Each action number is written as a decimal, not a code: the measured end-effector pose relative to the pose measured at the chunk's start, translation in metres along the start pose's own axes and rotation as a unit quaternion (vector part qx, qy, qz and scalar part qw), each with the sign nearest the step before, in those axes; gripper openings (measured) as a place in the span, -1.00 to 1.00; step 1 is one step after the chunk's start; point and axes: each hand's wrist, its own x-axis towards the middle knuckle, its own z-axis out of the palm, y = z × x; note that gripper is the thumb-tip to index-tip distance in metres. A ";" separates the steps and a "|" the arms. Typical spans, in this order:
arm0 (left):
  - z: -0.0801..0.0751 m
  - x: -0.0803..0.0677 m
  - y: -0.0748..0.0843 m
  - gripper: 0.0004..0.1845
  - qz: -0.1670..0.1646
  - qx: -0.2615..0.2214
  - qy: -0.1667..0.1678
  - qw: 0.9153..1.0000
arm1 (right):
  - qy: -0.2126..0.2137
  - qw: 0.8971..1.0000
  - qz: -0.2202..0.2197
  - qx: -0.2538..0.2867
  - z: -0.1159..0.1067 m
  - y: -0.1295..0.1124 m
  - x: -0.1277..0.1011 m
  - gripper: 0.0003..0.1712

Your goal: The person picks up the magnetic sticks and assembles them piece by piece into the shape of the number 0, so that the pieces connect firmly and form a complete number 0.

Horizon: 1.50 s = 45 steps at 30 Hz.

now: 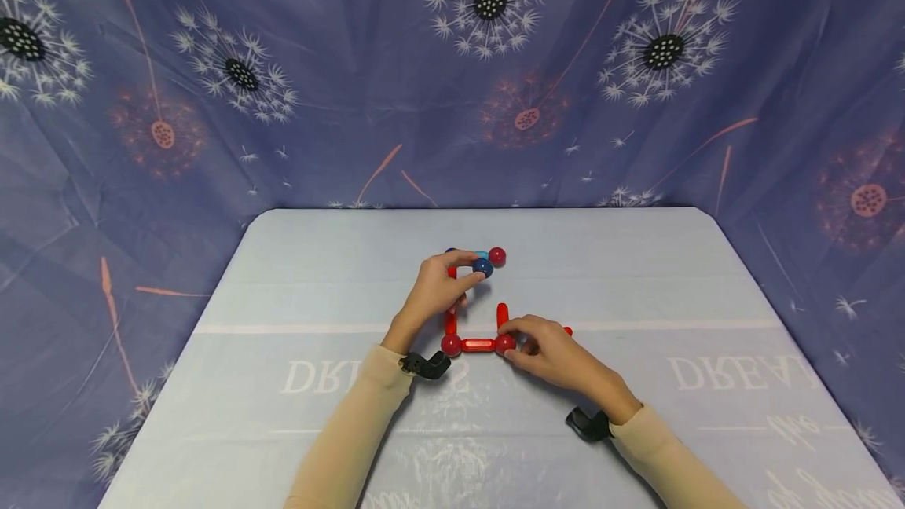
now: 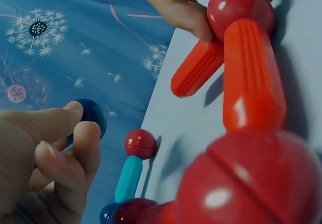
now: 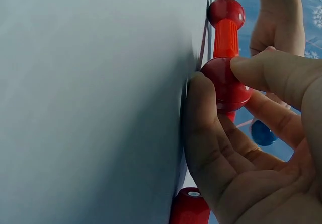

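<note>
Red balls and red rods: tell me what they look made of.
Red ball, pinched by the right hand: glossy and hard, with bright highlights; probably plastic, perhaps coated metal.
Red rod: likely moulded plastic, satin, with lengthwise ribs.
The left hand pinches a shiny blue ball.

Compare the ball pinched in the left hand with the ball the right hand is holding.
Colour: the left hand pinches a dark blue ball; the right hand pinches a red ball.
Attachment: the blue ball appears free of any rod in the left wrist view, while the red ball is joined to a red rod.
Height: the blue ball is held up off the table; the red ball sits low on it.
Both are glossy, round and similar in size.
</note>
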 end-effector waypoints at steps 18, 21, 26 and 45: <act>0.029 -0.004 0.002 -0.62 -0.017 -0.003 -0.064 0.998 | 0.010 1.000 -0.001 0.000 0.001 0.001 0.001 -0.64; 0.030 -0.004 0.002 -0.62 -0.021 -0.003 -0.063 0.998 | 0.014 1.000 -0.005 -0.003 0.001 0.002 0.002 -0.64; 0.035 -0.005 0.000 -0.60 -0.032 0.007 -0.067 0.997 | 0.016 1.000 -0.011 -0.002 0.002 0.002 0.002 -0.64; 0.040 -0.010 0.005 -0.57 -0.051 0.054 -0.079 0.994 | 0.018 1.000 -0.011 0.001 0.004 0.001 0.000 -0.65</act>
